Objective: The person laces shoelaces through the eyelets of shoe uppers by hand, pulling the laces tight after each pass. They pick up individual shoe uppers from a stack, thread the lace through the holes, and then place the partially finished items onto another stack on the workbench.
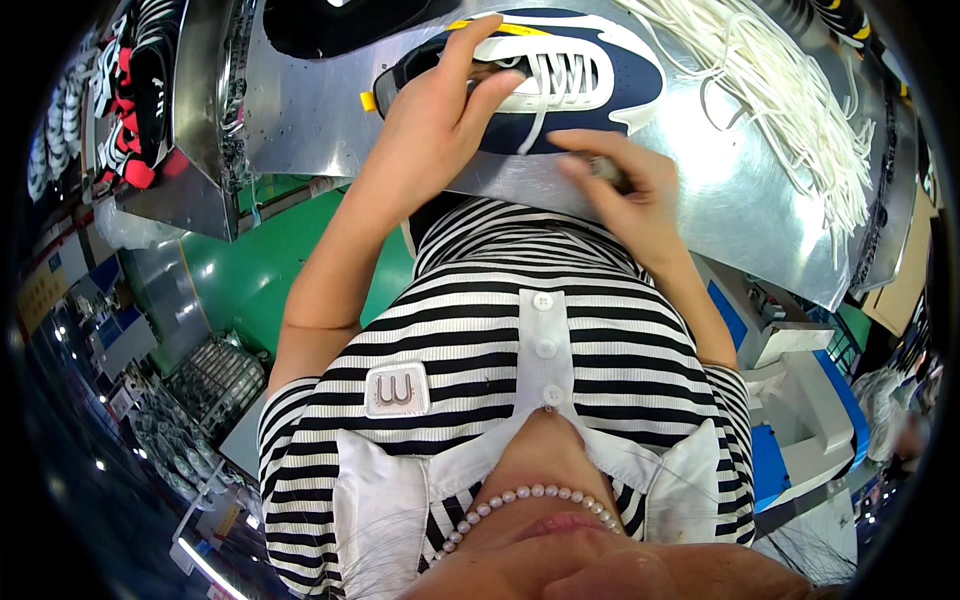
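A navy and white sneaker (pixel 635 88) with yellow trim lies on its sole on the metal worktop, toe to the right. White shoelaces (pixel 565 80) cross its front, and one loose end (pixel 535 132) hangs over the near side. My left hand (pixel 430 125) grips the sneaker at its opening, thumb and forefinger on either side of the tongue; the other fingers are hidden. Just off the near side of the shoe, my right hand (pixel 635 190) is curled around a small dark object (pixel 610 173), partly covered and blurred, whose kind I cannot make out.
A large bundle of white laces (pixel 780 110) spreads over the right of the metal worktop (pixel 700 205). Behind the sneaker lies a black shoe (pixel 335 25). Black and red shoes (pixel 140 110) stand at the left. A white and blue machine (pixel 810 400) is at my right side.
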### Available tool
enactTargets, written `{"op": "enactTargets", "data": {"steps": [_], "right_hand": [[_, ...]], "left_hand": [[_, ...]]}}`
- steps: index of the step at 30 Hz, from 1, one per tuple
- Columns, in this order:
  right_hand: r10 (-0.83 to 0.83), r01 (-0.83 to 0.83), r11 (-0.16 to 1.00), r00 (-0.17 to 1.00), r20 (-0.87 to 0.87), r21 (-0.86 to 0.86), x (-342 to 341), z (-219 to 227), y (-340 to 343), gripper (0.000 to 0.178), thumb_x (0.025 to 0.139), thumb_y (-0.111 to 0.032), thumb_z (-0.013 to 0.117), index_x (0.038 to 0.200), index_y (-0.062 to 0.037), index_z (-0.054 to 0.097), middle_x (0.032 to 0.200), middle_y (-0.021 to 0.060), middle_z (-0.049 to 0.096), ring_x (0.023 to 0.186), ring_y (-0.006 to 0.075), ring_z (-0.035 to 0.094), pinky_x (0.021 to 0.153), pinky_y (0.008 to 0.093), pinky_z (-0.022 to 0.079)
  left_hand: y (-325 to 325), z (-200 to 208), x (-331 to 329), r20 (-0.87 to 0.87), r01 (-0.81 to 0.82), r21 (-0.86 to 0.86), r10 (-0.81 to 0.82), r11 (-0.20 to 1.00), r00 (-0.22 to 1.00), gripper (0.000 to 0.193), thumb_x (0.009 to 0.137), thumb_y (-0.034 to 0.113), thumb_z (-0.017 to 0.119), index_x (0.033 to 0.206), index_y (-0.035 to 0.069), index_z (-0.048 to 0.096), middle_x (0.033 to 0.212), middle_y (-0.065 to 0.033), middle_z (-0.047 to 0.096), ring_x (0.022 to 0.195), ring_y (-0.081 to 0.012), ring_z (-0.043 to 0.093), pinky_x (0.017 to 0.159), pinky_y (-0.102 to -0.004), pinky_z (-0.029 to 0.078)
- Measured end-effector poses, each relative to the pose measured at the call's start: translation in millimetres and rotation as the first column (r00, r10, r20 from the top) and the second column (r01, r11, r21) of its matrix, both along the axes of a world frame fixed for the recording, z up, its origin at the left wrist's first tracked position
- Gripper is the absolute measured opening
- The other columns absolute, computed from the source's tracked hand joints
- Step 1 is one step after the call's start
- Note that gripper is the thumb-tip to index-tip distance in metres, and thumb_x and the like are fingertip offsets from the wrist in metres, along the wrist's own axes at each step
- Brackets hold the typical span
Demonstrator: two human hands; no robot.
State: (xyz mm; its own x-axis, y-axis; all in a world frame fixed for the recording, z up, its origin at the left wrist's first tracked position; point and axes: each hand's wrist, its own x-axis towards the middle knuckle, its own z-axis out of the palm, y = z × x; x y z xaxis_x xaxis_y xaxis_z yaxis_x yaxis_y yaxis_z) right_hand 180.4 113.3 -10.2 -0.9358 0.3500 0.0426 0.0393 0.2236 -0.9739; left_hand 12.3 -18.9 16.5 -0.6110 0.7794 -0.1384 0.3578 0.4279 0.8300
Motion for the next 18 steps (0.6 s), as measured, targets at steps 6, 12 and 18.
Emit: {"op": "enactTargets", "data": {"steps": [6, 12, 18], "right_hand": [[-0.201, 0.210, 0.977, 0.965, 0.169, -0.038, -9.2, -28.8, -3.1, 0.020, 0.085, -0.019, 0.076, 0.099, -0.0044, 0.073, 0.072, 0.0034, 0.069, 0.061, 0.0054, 0.056, 0.058, 0.0224, 0.046], [-0.256, 0.290, 0.942, 0.947, 0.196, -0.170, -30.8, -14.9, -14.4, 0.016, 0.085, -0.015, 0.075, 0.092, -0.0019, 0.071, 0.072, -0.0004, 0.068, 0.064, 0.0029, 0.056, 0.059, 0.0206, 0.046], [-0.286, 0.273, 0.901, 0.958, 0.013, -0.336, -48.4, -19.3, 0.9, 0.016, 0.087, -0.014, 0.073, 0.091, 0.0013, 0.069, 0.070, -0.0038, 0.063, 0.062, 0.0012, 0.051, 0.056, 0.0184, 0.041]], "left_hand": [[-15.9, 1.3, 15.0, -0.314, 0.176, -0.130, -0.209, 0.976, 0.926, 0.027, 0.092, 0.015, 0.066, 0.118, 0.006, 0.059, 0.095, -0.0159, 0.069, 0.081, -0.0288, 0.068, 0.072, -0.0328, 0.052], [-15.6, -4.9, 9.8, -0.330, 0.121, -0.054, -0.132, 0.991, 0.935, 0.021, 0.092, 0.016, 0.066, 0.110, 0.005, 0.063, 0.087, -0.0150, 0.068, 0.074, -0.0310, 0.065, 0.066, -0.0337, 0.050], [-13.9, -5.0, 9.5, -0.259, 0.155, 0.009, -0.148, 0.988, 0.954, 0.024, 0.090, 0.019, 0.069, 0.108, 0.004, 0.064, 0.085, -0.0132, 0.069, 0.068, -0.0223, 0.065, 0.064, -0.0302, 0.049]]}}
